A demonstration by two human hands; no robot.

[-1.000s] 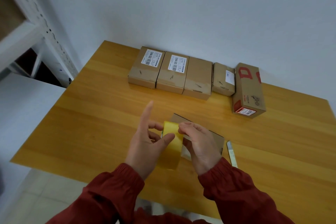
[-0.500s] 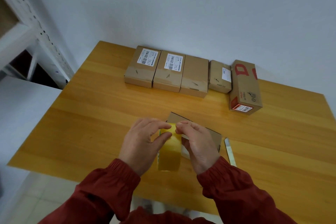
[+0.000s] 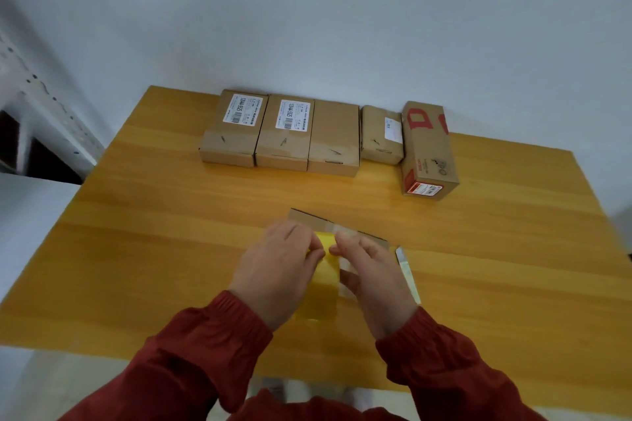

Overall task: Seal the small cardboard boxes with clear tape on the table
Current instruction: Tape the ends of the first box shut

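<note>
One worktop (image 3: pixel 136 249) carries six boxes: a row (image 3: pixel 333 137) of five along the far side, and one box (image 3: pixel 307 219) near, mostly hidden behind the hands. One roll of yellow tape (image 3: pixel 321 287) sits over its near part, between the left hand (image 3: pixel 280 270) and right hand (image 3: pixel 372 277). Each grip is clamped on the roll's top. A second ago the left forefinger stuck up; now it curls down. One pale strip (image 3: pixel 407 270) lies just right of the box. Bare wood lies left, right and before the row, and the near edge passes under the wrists.
</note>
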